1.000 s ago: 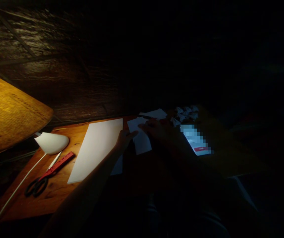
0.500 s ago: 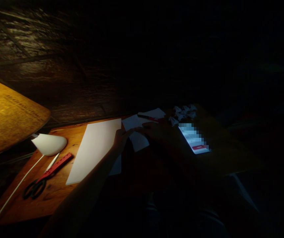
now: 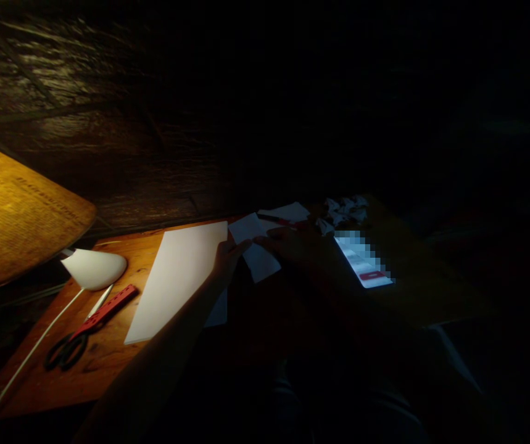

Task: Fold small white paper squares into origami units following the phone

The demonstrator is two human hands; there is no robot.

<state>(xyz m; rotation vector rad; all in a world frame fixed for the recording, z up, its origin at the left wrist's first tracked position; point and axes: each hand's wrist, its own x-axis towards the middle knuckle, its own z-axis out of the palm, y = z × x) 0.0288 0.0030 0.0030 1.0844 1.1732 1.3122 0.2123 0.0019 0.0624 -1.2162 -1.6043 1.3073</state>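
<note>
My left hand [image 3: 226, 258] has its thumb and fingers closed on the left edge of a small white paper sheet [image 3: 263, 263]. From the other side my right hand [image 3: 287, 243], mostly in shadow, pinches the same sheet, its fingertips close to the left ones. The sheet's upper part [image 3: 245, 228] shows above the fingers, the rest below them. Under my left wrist lies a large white paper stack [image 3: 179, 271]. Behind my right hand a slim black and red tool [image 3: 274, 218] rests across another white paper [image 3: 295, 211]; its kind is unclear.
Left on the wooden table [image 3: 95, 385] are scissors [image 3: 68, 351] with black handles and red-covered blades, a thin white stick [image 3: 100, 301], and a lamp base [image 3: 95, 269] with cord and yellow shade [image 3: 24, 216]. To the right are a lit phone [image 3: 361, 262] and several small folded papers [image 3: 343, 213].
The view has shifted very slightly. Both hands keep their hold on the small sheet, whose lower part has moved a touch to the right.
</note>
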